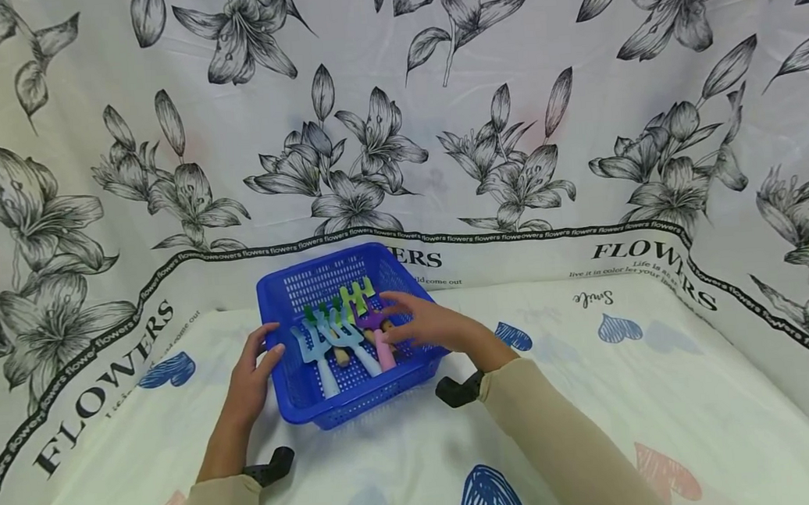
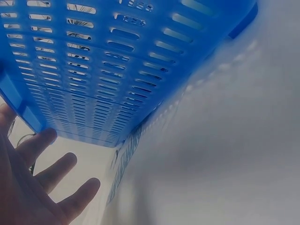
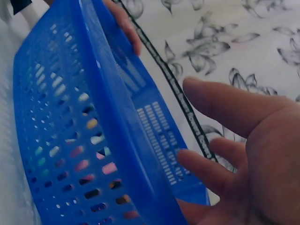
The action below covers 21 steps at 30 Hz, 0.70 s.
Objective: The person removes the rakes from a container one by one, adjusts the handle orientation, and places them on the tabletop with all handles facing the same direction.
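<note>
A blue plastic basket (image 1: pixel 348 401) with slotted walls holds several small hand forks. Light blue forks (image 1: pixel 316 349) lie on the left, green forks (image 1: pixel 354 297) toward the back, and a purple fork head (image 1: pixel 372 320) and pink handle (image 1: pixel 384 352) on the right. My left hand (image 1: pixel 249 373) is at the basket's left rim, thumb and a fingertip touching it; the other fingers spread outside the wall (image 2: pixel 61 180). Over the right rim, my right hand (image 1: pixel 427 325) reaches in, thumb and fingers apart (image 3: pixel 248 150), nothing visible between them. Its contact with the pink handle cannot be told.
The basket stands on a white cloth (image 1: pixel 544 430) printed with hearts. Behind it hangs a white curtain (image 1: pixel 504 265) with black flower drawings and lettering. Each wrist bears a black device, one by the left sleeve (image 1: pixel 270 469) and one by the right sleeve (image 1: pixel 460 391).
</note>
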Each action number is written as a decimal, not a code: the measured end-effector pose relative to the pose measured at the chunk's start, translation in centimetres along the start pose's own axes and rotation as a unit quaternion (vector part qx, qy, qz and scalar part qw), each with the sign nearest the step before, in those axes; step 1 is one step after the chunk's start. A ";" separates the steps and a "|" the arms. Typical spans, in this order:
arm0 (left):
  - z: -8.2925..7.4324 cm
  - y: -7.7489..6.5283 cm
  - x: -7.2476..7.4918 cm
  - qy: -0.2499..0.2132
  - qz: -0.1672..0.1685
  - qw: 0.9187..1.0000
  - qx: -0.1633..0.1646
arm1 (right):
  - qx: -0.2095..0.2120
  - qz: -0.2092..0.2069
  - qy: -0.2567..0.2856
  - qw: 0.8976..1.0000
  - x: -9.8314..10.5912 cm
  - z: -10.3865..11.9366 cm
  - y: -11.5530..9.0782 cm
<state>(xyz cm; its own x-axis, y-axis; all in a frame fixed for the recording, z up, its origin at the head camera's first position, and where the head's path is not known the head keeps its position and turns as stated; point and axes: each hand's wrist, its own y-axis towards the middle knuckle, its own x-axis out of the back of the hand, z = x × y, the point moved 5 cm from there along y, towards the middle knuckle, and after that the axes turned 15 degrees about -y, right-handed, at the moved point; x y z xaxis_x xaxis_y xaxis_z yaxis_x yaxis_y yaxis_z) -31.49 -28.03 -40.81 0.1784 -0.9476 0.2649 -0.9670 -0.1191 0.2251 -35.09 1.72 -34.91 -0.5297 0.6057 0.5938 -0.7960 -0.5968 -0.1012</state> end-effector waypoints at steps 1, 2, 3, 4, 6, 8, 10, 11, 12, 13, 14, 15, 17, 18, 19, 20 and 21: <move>0.0 0.0 0.0 0.000 0.000 1.000 0.001 | 0.002 0.015 0.014 1.000 -0.1 -0.1 0.1; 0.1 0.0 0.0 0.000 0.000 1.000 0.001 | 0.005 0.026 0.017 0.999 -0.2 -0.1 0.2; 0.1 0.0 0.1 -0.001 0.000 1.000 0.002 | 0.007 0.036 0.019 0.999 -0.3 -0.1 0.4; 0.1 0.0 0.1 -0.002 0.000 1.000 0.003 | 0.009 0.043 0.017 0.999 -0.4 -0.1 0.5; 0.1 -0.1 0.1 -0.006 0.001 1.000 0.002 | 0.014 0.055 0.001 0.998 -0.6 -0.1 0.7; 0.1 -0.1 0.0 -0.007 0.002 1.000 0.003 | 0.014 0.065 -0.012 0.998 -0.9 -0.2 1.0; 0.1 -0.1 0.0 -0.009 0.003 1.000 0.003 | 0.011 0.073 -0.025 0.997 -1.1 -0.1 1.2; 0.0 -0.1 0.0 -0.010 0.003 1.000 0.003 | 0.009 0.076 -0.036 0.996 -1.2 -0.1 1.3; 0.0 -0.1 0.0 -0.010 0.003 1.000 0.003 | 0.007 0.079 -0.047 0.996 -1.4 0.0 1.4; 0.0 -0.1 0.0 -0.011 0.002 1.000 0.002 | 0.005 0.081 -0.061 0.995 -1.5 0.0 1.4; 0.0 -0.1 0.0 -0.011 0.002 1.000 0.002 | 0.002 0.085 -0.075 0.994 -1.7 0.1 1.5; 0.0 0.0 0.0 -0.012 0.001 1.000 0.001 | -0.001 0.088 -0.095 0.992 -1.9 0.2 1.6; 0.0 0.0 -0.1 -0.012 0.001 1.000 0.001 | -0.004 0.097 -0.137 0.986 -2.2 0.3 1.7; 0.0 0.0 -0.1 -0.013 0.001 1.000 0.001 | -0.006 0.104 -0.151 0.983 -2.4 0.3 1.7; 0.0 0.0 -0.1 -0.013 0.000 1.000 0.003 | -0.007 0.112 -0.163 0.980 -2.6 0.3 1.8; 0.0 -0.1 -0.1 -0.011 0.000 1.000 0.004 | -0.008 0.119 -0.171 0.978 -2.8 0.3 1.8; 0.0 -0.1 -0.1 -0.012 -0.001 1.000 0.005 | -0.008 0.125 -0.179 0.976 -2.9 0.3 1.9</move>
<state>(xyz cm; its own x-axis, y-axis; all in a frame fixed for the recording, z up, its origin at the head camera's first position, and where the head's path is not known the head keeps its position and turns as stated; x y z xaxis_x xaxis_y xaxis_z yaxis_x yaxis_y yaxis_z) -31.40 -27.89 -40.88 0.1758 -0.9541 0.2425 -0.9685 -0.1236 0.2160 -34.95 -1.32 -36.63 -0.5735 0.2179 0.7897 -0.6615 -0.6918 -0.2895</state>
